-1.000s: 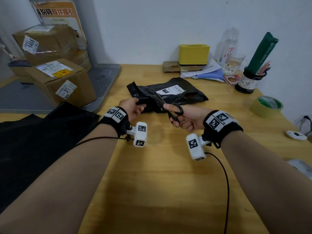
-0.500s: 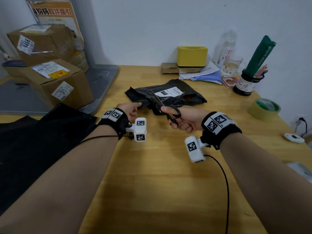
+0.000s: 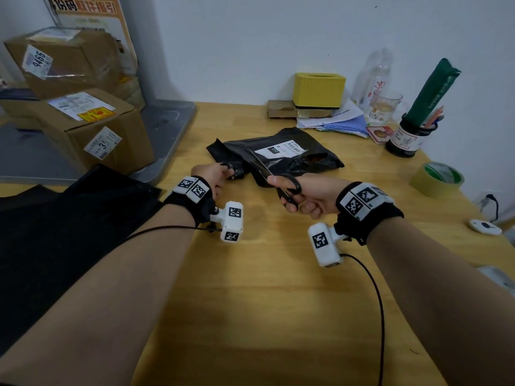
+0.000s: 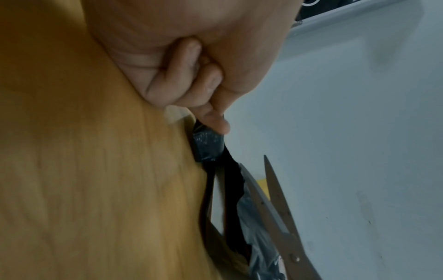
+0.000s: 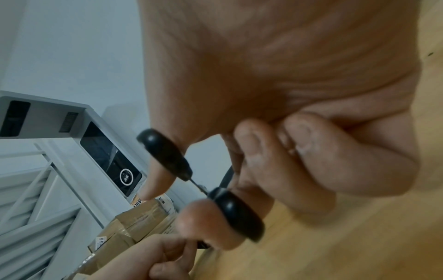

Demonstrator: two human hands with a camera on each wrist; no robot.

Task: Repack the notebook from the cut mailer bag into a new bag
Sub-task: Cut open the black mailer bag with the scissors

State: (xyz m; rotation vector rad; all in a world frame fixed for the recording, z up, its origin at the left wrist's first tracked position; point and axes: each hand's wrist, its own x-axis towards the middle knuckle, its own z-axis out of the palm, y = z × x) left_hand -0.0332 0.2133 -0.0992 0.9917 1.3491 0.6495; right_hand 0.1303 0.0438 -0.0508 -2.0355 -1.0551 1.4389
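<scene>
A black mailer bag point(image 3: 281, 156) with a white label lies on the wooden table point(image 3: 264, 288), bulging around its hidden contents. My left hand point(image 3: 216, 175) pinches the bag's near-left corner point(image 4: 207, 146) between thumb and fingers. My right hand point(image 3: 309, 196) grips black-handled scissors point(image 3: 278, 181), thumb and fingers through the loops point(image 5: 236, 212). The blades point(image 4: 271, 204) stand apart, straddling the bag's near edge. A stack of flat black bags point(image 3: 64, 235) lies at the left of the table.
Cardboard boxes point(image 3: 92, 129) sit on a grey platform at the left. Along the back wall stand a yellow box point(image 3: 319, 90), papers, a bottle, a glass point(image 3: 386, 107) and a pen jar point(image 3: 408, 137). A tape roll point(image 3: 436, 179) lies at the right.
The scissors' blades have worked further along the bag's near edge. My left hand keeps its pinch on the corner. The camera view has tilted slightly.
</scene>
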